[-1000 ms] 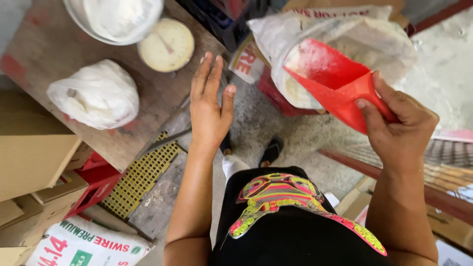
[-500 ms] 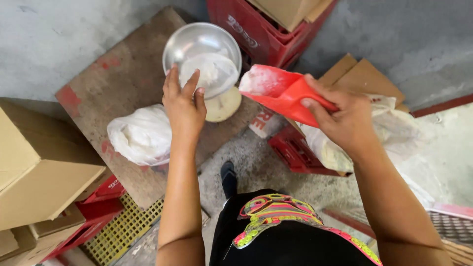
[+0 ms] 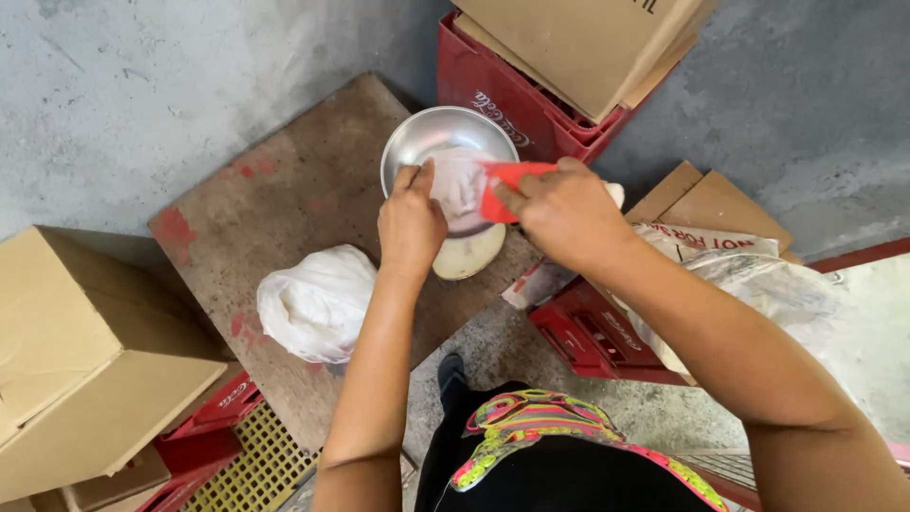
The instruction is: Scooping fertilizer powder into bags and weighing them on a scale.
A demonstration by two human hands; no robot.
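Between your two hands sits the metal bowl (image 3: pixel 445 152), round, thin-walled and shiny, resting on a pale disc-shaped base (image 3: pixel 469 254) on the worn wooden surface (image 3: pixel 284 209). Your left hand (image 3: pixel 410 223) is curled on the near rim of the bowl, fingers over the edge, steadying it. Your right hand (image 3: pixel 564 209) is clenched around the red plastic scoop (image 3: pixel 507 190), its mouth tipped into the bowl over a mound of white powder (image 3: pixel 455 185); the powder looks fine, soft and loosely heaped. Risk, as a judgement: the bowl seems to perch on a base narrower than itself, so pressure from your left hand on one edge could tilt it and spill powder onto the surface. A fast tip of the scoop could also throw fine dust over the far rim. Left of your left hand lies a white plastic bag (image 3: pixel 318 301), crinkled, knotted and bulging, touching the surface near its front edge. Beyond the bowl stands a red plastic crate (image 3: pixel 512 100) carrying flat cardboard (image 3: pixel 578 47). Under your right forearm a second red crate (image 3: pixel 592 332) holds an open woven sack (image 3: pixel 749 284) lined with thin plastic. Far to your left sits a brown cardboard box (image 3: pixel 85 360), matte and square-edged.
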